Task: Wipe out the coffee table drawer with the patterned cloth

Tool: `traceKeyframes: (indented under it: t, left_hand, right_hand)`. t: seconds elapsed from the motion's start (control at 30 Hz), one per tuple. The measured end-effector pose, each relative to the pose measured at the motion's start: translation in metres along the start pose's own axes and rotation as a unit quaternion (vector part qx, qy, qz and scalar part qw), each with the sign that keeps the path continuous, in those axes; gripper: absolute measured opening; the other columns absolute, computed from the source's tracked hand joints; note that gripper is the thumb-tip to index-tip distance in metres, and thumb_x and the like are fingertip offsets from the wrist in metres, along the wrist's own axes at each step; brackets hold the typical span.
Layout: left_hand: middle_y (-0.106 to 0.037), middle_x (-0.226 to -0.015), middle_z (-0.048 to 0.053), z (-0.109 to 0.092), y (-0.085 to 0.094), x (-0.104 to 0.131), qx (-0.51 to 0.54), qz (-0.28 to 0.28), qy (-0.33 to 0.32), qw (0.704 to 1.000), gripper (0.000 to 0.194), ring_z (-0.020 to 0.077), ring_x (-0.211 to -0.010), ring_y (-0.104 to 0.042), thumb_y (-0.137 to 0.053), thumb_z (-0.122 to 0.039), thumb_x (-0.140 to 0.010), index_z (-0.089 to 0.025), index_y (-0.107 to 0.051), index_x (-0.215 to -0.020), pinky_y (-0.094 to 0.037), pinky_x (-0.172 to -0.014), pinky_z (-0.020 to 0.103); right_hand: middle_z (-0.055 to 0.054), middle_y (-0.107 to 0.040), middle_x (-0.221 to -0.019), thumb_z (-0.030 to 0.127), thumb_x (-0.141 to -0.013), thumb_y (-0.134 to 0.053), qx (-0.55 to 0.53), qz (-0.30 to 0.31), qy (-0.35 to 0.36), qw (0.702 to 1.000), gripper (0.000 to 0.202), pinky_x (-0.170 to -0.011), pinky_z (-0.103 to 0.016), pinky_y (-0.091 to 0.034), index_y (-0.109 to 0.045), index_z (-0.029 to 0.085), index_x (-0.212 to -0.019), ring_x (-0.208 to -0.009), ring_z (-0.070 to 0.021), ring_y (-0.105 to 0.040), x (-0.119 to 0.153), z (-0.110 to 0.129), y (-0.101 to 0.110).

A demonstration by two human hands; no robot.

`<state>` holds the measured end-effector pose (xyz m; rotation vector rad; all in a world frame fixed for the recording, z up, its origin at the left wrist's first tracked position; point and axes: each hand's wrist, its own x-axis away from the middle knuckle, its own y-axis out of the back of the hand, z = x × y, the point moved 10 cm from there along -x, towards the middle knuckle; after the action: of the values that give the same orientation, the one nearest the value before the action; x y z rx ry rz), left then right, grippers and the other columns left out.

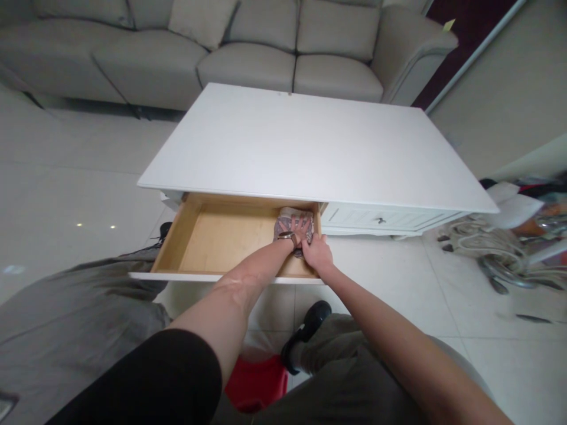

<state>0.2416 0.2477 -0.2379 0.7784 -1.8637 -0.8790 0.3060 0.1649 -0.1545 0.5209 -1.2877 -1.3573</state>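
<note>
A shallow wooden drawer (221,233) with a white front is pulled out of the white coffee table (305,147). In its back right corner lies a folded patterned cloth (290,211), mostly greyish purple with a pale part. My left hand (297,227), a watch on its wrist, rests palm down on the cloth with fingers spread. Close beside it, my right hand (317,251) is closed over the drawer's right side wall, its thumb reaching inside near the cloth. Part of the cloth is hidden beneath both hands.
A second drawer with a small knob (380,220) is shut at the right. Behind the table stands a grey sofa (248,71). A red plastic stool (257,383) shows between my legs. Piled items (509,236) lie at the far right; another person's leg (88,307) is at the left.
</note>
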Motion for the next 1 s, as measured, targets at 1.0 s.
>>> traceKeyframes:
  t: [1.0]
  left_hand:
    - [0.009,-0.179,0.012,0.316,0.091,0.099,-0.091,-0.018,0.201,0.975,0.119,0.0492,-0.161,0.000,-0.063,-0.072,-0.087,-0.023,0.006,-0.171,-0.010,-0.124,0.073]
  right_hand:
    - [-0.020,-0.052,-0.131,0.051,-0.103,-0.045,0.040,0.004,-0.002,0.999,0.050,-0.096,-0.044,-0.054,-0.055,0.013,-0.132,-0.108,-0.0317,-0.069,-0.004,-0.002,0.000]
